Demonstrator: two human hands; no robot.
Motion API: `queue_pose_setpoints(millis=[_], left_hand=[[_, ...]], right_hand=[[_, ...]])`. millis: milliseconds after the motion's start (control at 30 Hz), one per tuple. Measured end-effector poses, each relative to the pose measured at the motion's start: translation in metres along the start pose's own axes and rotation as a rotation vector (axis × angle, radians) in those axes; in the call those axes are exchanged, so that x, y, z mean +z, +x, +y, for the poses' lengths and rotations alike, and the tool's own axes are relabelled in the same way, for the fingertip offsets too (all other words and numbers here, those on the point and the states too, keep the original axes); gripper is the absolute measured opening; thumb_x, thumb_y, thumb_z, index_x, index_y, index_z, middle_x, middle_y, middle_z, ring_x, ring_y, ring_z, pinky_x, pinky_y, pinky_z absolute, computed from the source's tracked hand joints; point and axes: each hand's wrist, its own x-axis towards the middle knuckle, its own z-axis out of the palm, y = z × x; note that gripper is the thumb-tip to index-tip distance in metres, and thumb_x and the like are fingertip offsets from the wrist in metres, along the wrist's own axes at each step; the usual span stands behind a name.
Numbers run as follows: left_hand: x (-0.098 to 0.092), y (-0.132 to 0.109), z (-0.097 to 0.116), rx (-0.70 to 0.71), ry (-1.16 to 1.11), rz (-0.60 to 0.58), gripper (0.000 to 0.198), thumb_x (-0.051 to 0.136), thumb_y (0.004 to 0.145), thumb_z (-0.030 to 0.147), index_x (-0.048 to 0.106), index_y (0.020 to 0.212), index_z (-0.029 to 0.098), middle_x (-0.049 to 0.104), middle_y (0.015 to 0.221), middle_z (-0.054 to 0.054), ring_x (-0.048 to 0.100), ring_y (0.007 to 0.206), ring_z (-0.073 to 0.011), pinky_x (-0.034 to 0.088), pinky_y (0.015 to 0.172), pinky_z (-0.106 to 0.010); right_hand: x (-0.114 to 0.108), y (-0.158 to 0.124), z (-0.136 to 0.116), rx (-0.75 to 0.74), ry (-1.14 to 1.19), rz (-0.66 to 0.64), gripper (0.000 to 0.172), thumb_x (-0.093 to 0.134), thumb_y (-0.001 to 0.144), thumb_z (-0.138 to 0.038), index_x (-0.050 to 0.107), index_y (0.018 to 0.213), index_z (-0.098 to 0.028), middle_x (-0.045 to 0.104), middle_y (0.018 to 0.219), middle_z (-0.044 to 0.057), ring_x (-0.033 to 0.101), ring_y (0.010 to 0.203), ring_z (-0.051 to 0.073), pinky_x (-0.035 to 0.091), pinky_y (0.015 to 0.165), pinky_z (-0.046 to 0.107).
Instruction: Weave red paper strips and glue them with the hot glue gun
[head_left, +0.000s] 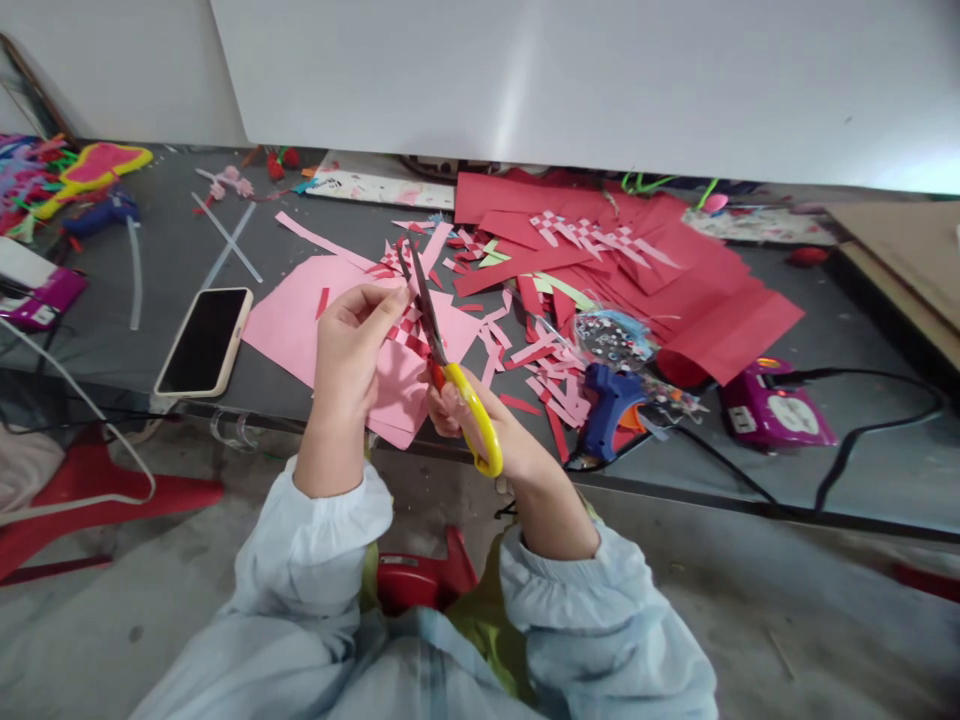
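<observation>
My left hand [349,350] is closed in a pinch on a small woven piece of red and pink paper [409,330], held above the table's front edge. My right hand [469,415] grips yellow-handled scissors [450,360], whose blades point up and away and cross the woven piece. Under both hands lies a large pink paper sheet [296,325]. Both sleeves are pale blue.
A phone [204,342] lies face up left of the pink sheet. Red paper sheets [675,270], cut strips and another woven piece [585,235] cover the table's middle. A blue glue gun [611,410] and a purple device [772,412] with cables sit to the right.
</observation>
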Motion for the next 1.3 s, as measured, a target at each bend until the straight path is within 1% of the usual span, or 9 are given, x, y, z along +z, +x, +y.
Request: queue_pose_setpoints(millis=[267,400,500,667,767,867,967,1167,1300], left_hand=[[0.0008,0.0002,-0.0054,-0.025,-0.025,-0.024,0.023,0.084,0.067,0.03,0.066,0.062,0.018,0.058,0.063,0.004,0.052,0.06,-0.0061,0.045,0.062,-0.018],[0.0014,0.0004,-0.0061,-0.031,0.004,0.01,0.025,0.085,0.066,0.032,0.065,0.062,0.018,0.058,0.064,0.003,0.052,0.061,-0.0062,0.045,0.061,-0.018],[0.0018,0.0004,-0.0055,-0.038,0.015,0.008,0.025,0.084,0.067,0.031,0.064,0.061,0.018,0.057,0.064,0.003,0.052,0.06,-0.0064,0.045,0.06,-0.018],[0.0029,-0.0007,-0.0028,-0.001,0.075,-0.002,0.026,0.083,0.071,0.028,0.062,0.057,0.019,0.052,0.056,0.004,0.05,0.055,-0.0072,0.044,0.056,-0.02],[0.0034,-0.0007,-0.0024,0.042,0.086,-0.007,0.026,0.083,0.07,0.028,0.063,0.058,0.019,0.053,0.056,0.004,0.049,0.054,-0.0072,0.045,0.056,-0.02],[0.0031,0.0,-0.0027,0.079,0.072,0.016,0.024,0.084,0.069,0.029,0.065,0.059,0.019,0.055,0.057,0.004,0.048,0.053,-0.0065,0.045,0.055,-0.019],[0.0027,0.0004,-0.0032,0.071,0.084,0.035,0.023,0.083,0.07,0.029,0.065,0.059,0.02,0.053,0.055,0.004,0.048,0.053,-0.0068,0.045,0.056,-0.019],[0.0018,0.0006,-0.006,0.071,0.098,0.027,0.02,0.082,0.07,0.028,0.066,0.06,0.019,0.057,0.058,0.004,0.048,0.052,-0.0063,0.043,0.055,-0.019],[0.0015,0.0002,-0.0066,0.101,0.182,0.045,0.022,0.079,0.073,0.026,0.064,0.058,0.019,0.056,0.056,0.004,0.047,0.053,-0.0068,0.04,0.053,-0.02]], right_hand=[[0.0034,0.0035,-0.0001,0.022,0.033,0.035,0.049,0.065,0.081,-0.065,0.044,0.093,-0.022,0.033,0.067,-0.008,0.03,0.055,0.006,0.025,0.051,0.024],[0.0035,0.0036,-0.0007,0.029,0.038,0.02,0.048,0.063,0.082,-0.064,0.048,0.099,-0.021,0.032,0.07,-0.007,0.029,0.056,0.006,0.023,0.051,0.025],[0.0038,0.0036,0.0009,0.012,0.057,0.006,0.045,0.061,0.084,-0.062,0.047,0.098,-0.022,0.032,0.071,-0.007,0.029,0.056,0.006,0.023,0.051,0.026],[0.0047,0.0038,0.0039,0.014,0.095,0.01,0.043,0.061,0.086,-0.061,0.048,0.1,-0.022,0.033,0.073,-0.006,0.03,0.057,0.006,0.026,0.053,0.026],[0.0051,0.0033,0.0029,0.013,0.113,0.008,0.044,0.062,0.085,-0.06,0.048,0.1,-0.021,0.033,0.073,-0.006,0.031,0.057,0.006,0.026,0.054,0.026],[0.0055,0.0028,0.0013,0.035,0.123,0.007,0.044,0.064,0.083,-0.06,0.048,0.098,-0.021,0.034,0.073,-0.006,0.031,0.057,0.005,0.026,0.053,0.025],[0.0056,0.003,0.0016,0.059,0.114,0.01,0.046,0.065,0.082,-0.062,0.048,0.098,-0.021,0.035,0.072,-0.007,0.031,0.056,0.005,0.025,0.052,0.025],[0.0047,0.0033,0.0037,0.085,0.121,0.033,0.047,0.065,0.082,-0.061,0.051,0.103,-0.021,0.039,0.075,-0.006,0.033,0.057,0.005,0.028,0.053,0.024],[0.0039,0.0031,0.0034,0.092,0.118,0.032,0.047,0.064,0.082,-0.061,0.051,0.104,-0.021,0.04,0.077,-0.005,0.032,0.058,0.005,0.028,0.053,0.024]])
